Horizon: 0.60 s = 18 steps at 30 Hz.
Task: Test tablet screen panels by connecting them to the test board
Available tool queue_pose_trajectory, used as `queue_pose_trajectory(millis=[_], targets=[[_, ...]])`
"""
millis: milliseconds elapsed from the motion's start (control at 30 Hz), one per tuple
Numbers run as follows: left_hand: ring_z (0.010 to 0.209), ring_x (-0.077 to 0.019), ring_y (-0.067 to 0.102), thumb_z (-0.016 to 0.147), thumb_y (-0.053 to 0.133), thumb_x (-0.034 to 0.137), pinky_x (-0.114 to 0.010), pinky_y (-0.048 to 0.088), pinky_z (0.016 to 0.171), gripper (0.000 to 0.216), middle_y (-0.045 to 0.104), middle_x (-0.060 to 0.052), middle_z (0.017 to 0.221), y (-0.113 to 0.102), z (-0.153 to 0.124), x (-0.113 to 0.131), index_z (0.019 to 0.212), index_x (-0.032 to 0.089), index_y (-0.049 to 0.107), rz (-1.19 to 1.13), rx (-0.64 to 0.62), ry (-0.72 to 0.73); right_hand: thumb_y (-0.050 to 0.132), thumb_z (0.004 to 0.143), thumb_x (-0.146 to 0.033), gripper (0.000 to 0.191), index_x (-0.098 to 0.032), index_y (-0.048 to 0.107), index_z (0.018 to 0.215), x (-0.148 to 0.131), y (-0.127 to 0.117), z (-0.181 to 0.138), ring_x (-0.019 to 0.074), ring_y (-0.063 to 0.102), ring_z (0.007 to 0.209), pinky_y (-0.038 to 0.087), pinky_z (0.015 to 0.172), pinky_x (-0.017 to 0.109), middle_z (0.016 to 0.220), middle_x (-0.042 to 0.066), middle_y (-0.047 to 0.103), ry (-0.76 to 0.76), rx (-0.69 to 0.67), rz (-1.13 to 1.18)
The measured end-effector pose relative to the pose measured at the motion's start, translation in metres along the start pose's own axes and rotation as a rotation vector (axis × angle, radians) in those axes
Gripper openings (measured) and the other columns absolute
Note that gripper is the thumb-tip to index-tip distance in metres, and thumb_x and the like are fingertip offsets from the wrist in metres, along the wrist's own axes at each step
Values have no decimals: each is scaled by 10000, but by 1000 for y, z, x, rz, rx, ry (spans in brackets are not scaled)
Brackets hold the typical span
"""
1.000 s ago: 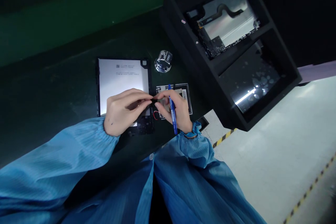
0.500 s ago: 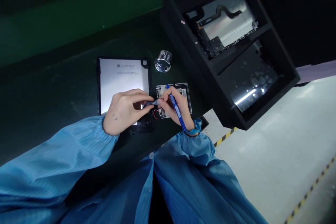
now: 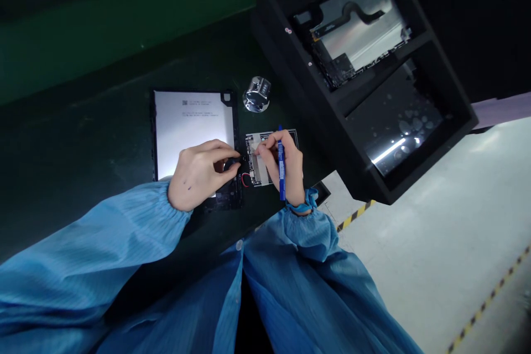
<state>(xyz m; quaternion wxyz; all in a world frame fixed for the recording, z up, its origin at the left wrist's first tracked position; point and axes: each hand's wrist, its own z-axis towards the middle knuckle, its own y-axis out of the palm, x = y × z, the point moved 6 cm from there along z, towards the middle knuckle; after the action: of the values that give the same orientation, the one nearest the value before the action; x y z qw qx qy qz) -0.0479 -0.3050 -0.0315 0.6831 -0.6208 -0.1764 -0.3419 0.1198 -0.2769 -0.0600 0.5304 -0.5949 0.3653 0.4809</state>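
My left hand (image 3: 201, 174) rests on the lower right corner of an opened tablet back (image 3: 193, 124) with a white panel, its fingers pinched on a small dark part at the tablet's edge. My right hand (image 3: 282, 168) holds a blue pen (image 3: 281, 163) along the palm while its fingertips press on a strip of tape (image 3: 259, 152) on a small black card (image 3: 269, 157) beside the tablet. A red wire loop (image 3: 246, 180) shows between the two hands.
A shiny metal hand counter (image 3: 257, 94) stands behind the card. A black two-compartment tray (image 3: 452, 83) at the right holds another opened tablet in its far compartment. The dark green bench (image 3: 83, 121) ends near me; grey floor with striped tape lies to the right.
My right hand has shifted from the tablet's edge onto the black card, and the pen has swung upright. My left hand stayed pinched at the tablet's corner.
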Motion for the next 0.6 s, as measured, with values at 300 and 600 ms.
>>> queue_pose_trajectory(millis=[300,600], targets=[[734,-180,716,864,649,252,-320,601,718,135,780,-36,921,3,-2,0,875,204,775,16,-12,-15,592,909,-236,128,-254,470,878,1,0,0,122,573,654,497,724,286,799,-32,616,-22,-3,-28],[847,-210,741,867,635,224,-323,609,761,151,785,-50,962,6,-2,-1,891,189,779,36,6,-2,617,892,-230,104,-227,516,915,-2,2,2,102,517,603,444,613,252,724,-57,542,-80,-108,-74]])
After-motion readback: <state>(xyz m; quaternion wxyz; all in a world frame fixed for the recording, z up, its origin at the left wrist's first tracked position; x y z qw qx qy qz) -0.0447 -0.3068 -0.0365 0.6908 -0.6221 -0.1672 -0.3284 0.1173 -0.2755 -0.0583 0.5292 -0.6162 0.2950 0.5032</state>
